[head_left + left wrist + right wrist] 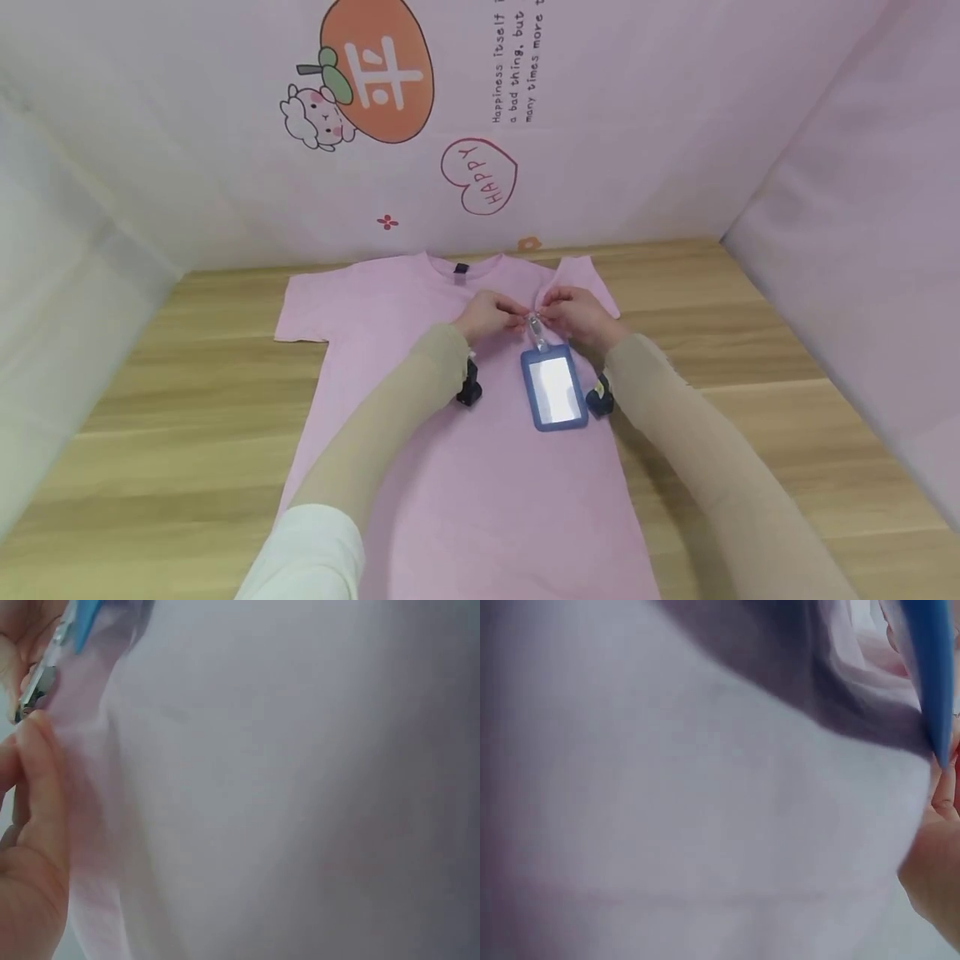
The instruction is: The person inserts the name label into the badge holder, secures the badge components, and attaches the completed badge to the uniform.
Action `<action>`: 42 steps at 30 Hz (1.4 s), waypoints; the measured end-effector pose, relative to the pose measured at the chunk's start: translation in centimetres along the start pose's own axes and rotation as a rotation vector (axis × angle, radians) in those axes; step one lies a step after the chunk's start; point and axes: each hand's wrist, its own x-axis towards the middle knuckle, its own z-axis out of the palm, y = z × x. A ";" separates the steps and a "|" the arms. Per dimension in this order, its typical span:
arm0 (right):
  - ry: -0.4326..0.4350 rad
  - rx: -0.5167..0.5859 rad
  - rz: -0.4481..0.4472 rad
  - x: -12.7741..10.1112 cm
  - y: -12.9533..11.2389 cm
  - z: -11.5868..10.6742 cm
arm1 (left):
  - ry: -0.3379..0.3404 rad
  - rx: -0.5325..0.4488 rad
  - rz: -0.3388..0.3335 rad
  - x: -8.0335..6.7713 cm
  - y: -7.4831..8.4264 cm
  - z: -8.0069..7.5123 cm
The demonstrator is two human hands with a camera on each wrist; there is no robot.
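Note:
A pink T-shirt (450, 467) lies spread flat, collar toward the back wall. Over its right chest hangs a blue-framed badge holder (555, 387), joined by a clear strap to a metal clip (41, 682). My left hand (491, 317) pinches a raised fold of the shirt right at the clip's end. From the other side, my right hand (583, 317) pinches the clip, fingertips close to the left ones. In the right wrist view, the holder's blue edge (928, 667) covers part of the right hand (937, 862).
Beneath the shirt is a wood-grain table (172, 417). Printed cloth (622, 150) forms the back wall, with plain cloth at both sides. Black wrist cameras (469, 390) hang below both wrists, close over the shirt.

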 end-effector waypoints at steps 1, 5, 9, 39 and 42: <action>-0.019 0.018 0.015 -0.1 0.2 0.0 | -0.013 -0.003 -0.012 -0.1 -0.2 0.0; -0.095 0.097 0.084 0.0 0.8 -0.1 | -0.062 -0.015 -0.062 -0.2 -0.9 0.0; -0.139 0.100 0.125 0.2 0.8 -0.3 | -0.077 -0.084 -0.096 -0.4 -1.1 0.0; -0.010 -0.765 0.007 -0.6 -0.5 -4.0 | -0.111 0.592 -0.029 -4.9 -2.4 -8.6; 0.006 -0.883 -0.006 -0.8 -0.6 -3.7 | -0.121 0.747 -0.071 -5.3 -2.7 -8.9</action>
